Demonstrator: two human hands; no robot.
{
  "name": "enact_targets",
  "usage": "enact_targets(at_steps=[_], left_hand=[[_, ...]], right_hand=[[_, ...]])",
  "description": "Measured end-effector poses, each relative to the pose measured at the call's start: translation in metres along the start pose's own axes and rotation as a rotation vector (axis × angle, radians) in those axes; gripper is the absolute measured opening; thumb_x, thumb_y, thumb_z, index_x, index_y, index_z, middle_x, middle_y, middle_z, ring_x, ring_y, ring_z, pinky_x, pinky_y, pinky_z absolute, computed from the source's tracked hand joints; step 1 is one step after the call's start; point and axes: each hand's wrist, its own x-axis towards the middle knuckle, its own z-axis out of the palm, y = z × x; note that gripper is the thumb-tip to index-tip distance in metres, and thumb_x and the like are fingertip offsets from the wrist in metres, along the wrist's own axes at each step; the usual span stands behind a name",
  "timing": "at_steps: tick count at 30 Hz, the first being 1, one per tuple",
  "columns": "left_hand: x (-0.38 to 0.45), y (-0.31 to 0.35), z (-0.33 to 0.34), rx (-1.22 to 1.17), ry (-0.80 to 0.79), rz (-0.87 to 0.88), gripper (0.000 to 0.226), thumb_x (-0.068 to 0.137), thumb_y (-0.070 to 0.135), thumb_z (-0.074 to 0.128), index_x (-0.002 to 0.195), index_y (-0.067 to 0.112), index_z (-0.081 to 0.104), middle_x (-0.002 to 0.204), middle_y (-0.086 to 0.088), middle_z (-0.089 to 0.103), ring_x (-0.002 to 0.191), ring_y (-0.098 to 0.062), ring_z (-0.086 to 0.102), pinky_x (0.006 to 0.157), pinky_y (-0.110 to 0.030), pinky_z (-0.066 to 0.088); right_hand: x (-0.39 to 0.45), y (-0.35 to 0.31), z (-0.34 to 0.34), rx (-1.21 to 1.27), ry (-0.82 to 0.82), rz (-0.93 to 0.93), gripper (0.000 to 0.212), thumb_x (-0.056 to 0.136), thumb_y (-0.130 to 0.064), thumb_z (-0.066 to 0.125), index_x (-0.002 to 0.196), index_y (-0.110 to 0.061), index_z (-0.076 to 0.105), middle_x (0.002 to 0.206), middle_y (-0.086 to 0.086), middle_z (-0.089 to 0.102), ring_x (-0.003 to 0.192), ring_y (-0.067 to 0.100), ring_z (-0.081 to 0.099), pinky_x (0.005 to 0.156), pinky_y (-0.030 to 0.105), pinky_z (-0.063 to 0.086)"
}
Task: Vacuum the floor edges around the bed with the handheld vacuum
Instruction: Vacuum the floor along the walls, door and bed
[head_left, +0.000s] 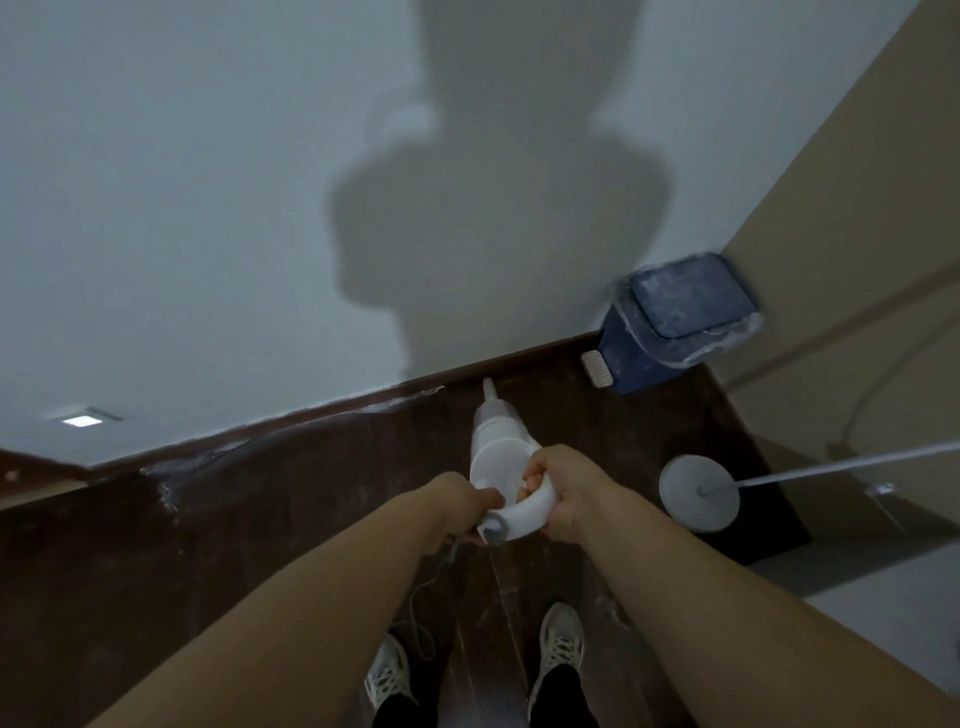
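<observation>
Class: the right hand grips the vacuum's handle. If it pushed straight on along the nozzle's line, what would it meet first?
Probably the dark floor near the white wall: the right hand aims the handheld vacuum there. Depth is uncertain.

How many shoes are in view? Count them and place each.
2. The left shoe is at bottom centre near the cord; the right shoe is beside it. None seem hidden.

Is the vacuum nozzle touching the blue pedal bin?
Apart. The head view shows bare dark floor between the nozzle and the blue pedal bin.
</observation>
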Motion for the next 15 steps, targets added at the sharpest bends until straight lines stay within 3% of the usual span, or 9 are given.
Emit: enact_targets(at_steps=[5, 10, 15], left_hand=[[0.009, 0.034, 0.035, -0.004, -0.047, 0.012, 0.041, 0.093, 0.037, 0.056, 0.115, 0.002, 0.056, 0.080, -0.003, 0.059, 0.070, -0.013, 0.057, 0.074, -0.027, 0.047], [0.011, 0.055, 0.058, -0.030, -0.089, 0.007, 0.040, 0.094, 0.034, 0.055, 0.118, 0.002, 0.053, 0.079, -0.004, 0.058, 0.069, -0.014, 0.058, 0.067, -0.024, 0.049], [0.009, 0.053, 0.052, -0.005, -0.066, 0.005, 0.033, 0.094, 0.035, 0.054, 0.110, 0.006, 0.053, 0.079, -0.004, 0.058, 0.068, -0.013, 0.057, 0.069, -0.024, 0.049]], right_hand=[[0.004, -0.016, -0.042, 0.039, 0.054, -0.014, 0.045, 0.075, 0.007, 0.048, 0.116, -0.010, 0.051, 0.097, 0.015, 0.051, 0.064, 0.018, 0.046, 0.054, 0.029, 0.044], [0.003, -0.027, -0.067, 0.005, 0.091, -0.035, 0.044, 0.076, 0.007, 0.047, 0.117, -0.008, 0.049, 0.092, 0.014, 0.050, 0.061, 0.017, 0.045, 0.053, 0.029, 0.042], [0.002, -0.031, -0.062, -0.043, 0.070, -0.023, 0.037, 0.078, 0.006, 0.048, 0.112, -0.008, 0.049, 0.106, 0.016, 0.051, 0.063, 0.017, 0.046, 0.054, 0.030, 0.043]])
